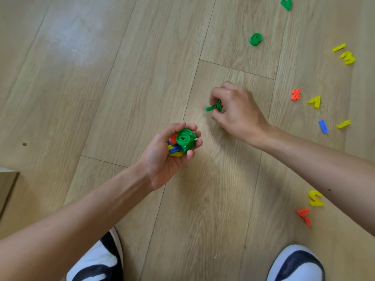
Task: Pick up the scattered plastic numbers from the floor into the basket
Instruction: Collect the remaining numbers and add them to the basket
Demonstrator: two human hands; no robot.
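My left hand (pixel 170 157) is palm up and cups a bunch of plastic numbers (pixel 181 141): green on top, red, blue and yellow beneath. My right hand (pixel 235 110) hovers over the wooden floor and pinches a green number (pixel 214 107) between its fingertips. Loose pieces lie scattered on the right: a green one (pixel 255 39), another green one (pixel 286 4), a yellow 3 (pixel 348 57), a yellow bar (pixel 338 47), a red percent sign (pixel 296 94), a yellow 7 (pixel 315 101), a blue bar (pixel 323 126), a yellow 1 (pixel 343 124), a yellow 2 (pixel 315 198), a red 7 (pixel 304 216). No basket is in view.
My two black-and-white shoes (pixel 97 260) (pixel 296 264) stand at the bottom edge. A corner of a brown box or board (pixel 7 187) shows at the left edge. The pale wooden floor (pixel 101 78) stretches away to the left and far side.
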